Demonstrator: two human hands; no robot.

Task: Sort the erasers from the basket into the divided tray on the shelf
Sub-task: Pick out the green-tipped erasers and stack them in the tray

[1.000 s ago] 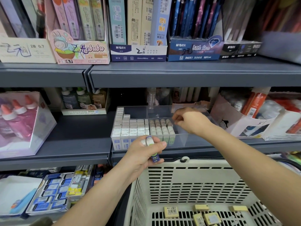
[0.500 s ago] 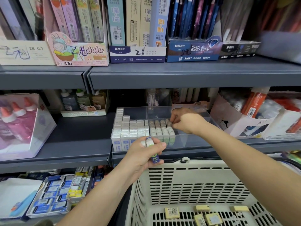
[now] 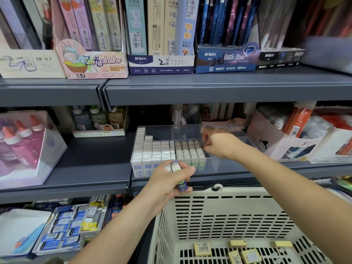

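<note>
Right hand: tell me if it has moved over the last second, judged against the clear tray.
Yes. The right hand has dropped slightly and shifted left in the divided tray, its fingers now at the rightmost row of round-topped erasers.

On the grey metal shelf [image 3: 95, 168] stands a clear plastic divided tray [image 3: 215, 164] packed with rows of upright white erasers [image 3: 156, 149]. The right hand [image 3: 219, 143] reaches into it, fingertips at the right-most row. The left hand [image 3: 169, 181] grips a few green-and-blue sleeved erasers [image 3: 178, 175] above the cream slotted plastic basket [image 3: 224, 212], where small yellow erasers [image 3: 238, 251] lie.
</note>
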